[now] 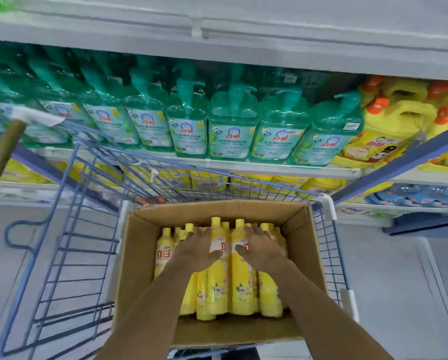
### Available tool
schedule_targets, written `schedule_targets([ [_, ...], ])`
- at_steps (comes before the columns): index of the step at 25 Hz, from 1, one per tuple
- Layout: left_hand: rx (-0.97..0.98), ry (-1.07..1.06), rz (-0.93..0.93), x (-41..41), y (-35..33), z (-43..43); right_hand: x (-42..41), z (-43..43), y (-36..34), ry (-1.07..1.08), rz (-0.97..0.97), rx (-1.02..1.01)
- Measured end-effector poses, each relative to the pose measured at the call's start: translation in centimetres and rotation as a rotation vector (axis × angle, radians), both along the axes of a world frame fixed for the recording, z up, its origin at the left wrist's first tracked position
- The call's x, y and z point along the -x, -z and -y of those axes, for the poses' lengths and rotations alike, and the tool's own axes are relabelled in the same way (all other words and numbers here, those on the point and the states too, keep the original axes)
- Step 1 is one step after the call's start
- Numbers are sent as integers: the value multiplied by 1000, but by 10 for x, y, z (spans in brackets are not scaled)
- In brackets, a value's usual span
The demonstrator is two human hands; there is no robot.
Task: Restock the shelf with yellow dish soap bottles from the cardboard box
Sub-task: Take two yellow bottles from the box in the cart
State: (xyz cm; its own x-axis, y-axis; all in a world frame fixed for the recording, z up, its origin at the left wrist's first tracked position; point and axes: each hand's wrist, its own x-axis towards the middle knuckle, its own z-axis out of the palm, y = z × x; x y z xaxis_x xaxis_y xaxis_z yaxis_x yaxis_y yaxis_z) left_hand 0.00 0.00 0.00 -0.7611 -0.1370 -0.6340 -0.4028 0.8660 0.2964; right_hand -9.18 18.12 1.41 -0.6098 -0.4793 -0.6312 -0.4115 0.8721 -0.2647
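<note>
Fingers spread, grasping nothing: left hand (197,249) and right hand (264,249) rest flat on the yellow bottles (241,281). Their cardboard box (139,255) sits inside the blue cart (87,249).

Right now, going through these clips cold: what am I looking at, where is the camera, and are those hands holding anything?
No machine here: a person's two bare hands, filmed by one wide-angle camera on their head, looking forward and down. A cardboard box of yellow dish soap bottles sits in a blue wire cart before a shelf of green pump bottles. The left hand and right hand lie spread on the bottles' upper parts; neither plainly grips one.
</note>
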Motion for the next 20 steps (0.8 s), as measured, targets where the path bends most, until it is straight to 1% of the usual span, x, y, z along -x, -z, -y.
schedule_targets([
  [2,-26,-89,-43,10,20,-8,7,4,22,55,-6,26],
  [5,13,-246,-117,19,38,-18,10,9,51,138,-16,44],
  [6,-3,-300,-128,20,40,-20,9,10,54,176,-19,61],
  [7,-38,-363,-140,22,44,-20,9,11,58,220,-24,89],
  [9,-131,-468,-101,29,48,-17,14,16,59,298,17,121],
  [14,-346,-651,56,25,38,-16,15,12,51,503,322,243],
  [17,-533,-813,4,7,23,-21,10,7,38,553,384,319],
  [20,-647,-914,-110,-6,-2,-16,6,0,13,519,385,440],
])
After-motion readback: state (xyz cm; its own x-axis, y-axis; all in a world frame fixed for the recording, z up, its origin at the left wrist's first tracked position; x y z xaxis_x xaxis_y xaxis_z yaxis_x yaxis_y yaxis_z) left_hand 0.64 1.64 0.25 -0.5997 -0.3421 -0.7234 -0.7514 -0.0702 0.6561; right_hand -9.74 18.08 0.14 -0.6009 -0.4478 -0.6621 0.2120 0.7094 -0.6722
